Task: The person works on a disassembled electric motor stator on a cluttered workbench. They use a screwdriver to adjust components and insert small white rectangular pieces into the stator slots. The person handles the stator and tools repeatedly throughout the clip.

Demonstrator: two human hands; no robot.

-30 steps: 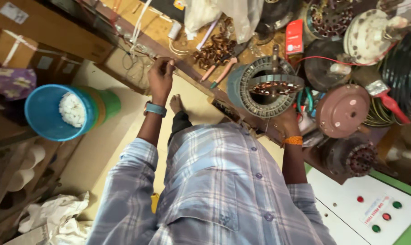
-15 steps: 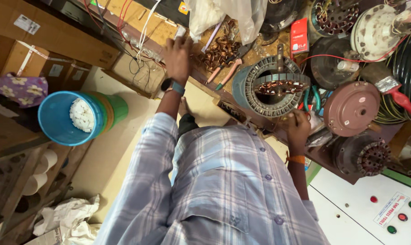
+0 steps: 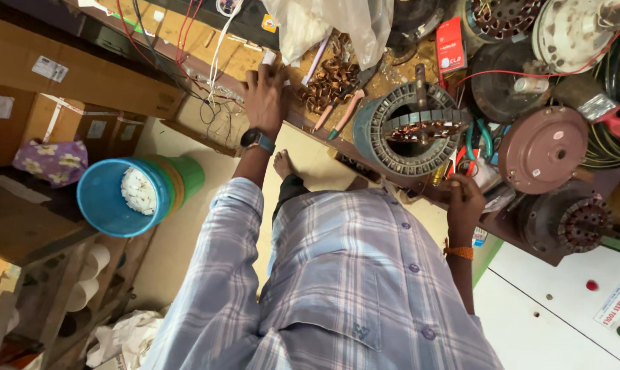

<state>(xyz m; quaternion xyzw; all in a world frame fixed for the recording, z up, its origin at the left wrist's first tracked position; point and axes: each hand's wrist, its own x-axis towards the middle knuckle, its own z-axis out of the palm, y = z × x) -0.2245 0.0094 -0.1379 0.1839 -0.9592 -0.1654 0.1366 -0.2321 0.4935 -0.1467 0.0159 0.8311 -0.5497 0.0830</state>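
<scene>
Head view, looking down the wearer's torso. The left hand, arm outstretched with a wristwatch on it, lies flat and released on the bench edge, fingers spread, touching a small white piece at the fingertips; whether it grips that piece cannot be told. Just beside it lies a heap of copper wire coils. The right hand, arm bent, curls loosely at the near bench edge, grasping nothing visible. The grey stator ring lies between the two hands, just beyond the right hand. Below the left arm, a blue bucket, nested in stacked buckets, holds white scraps.
</scene>
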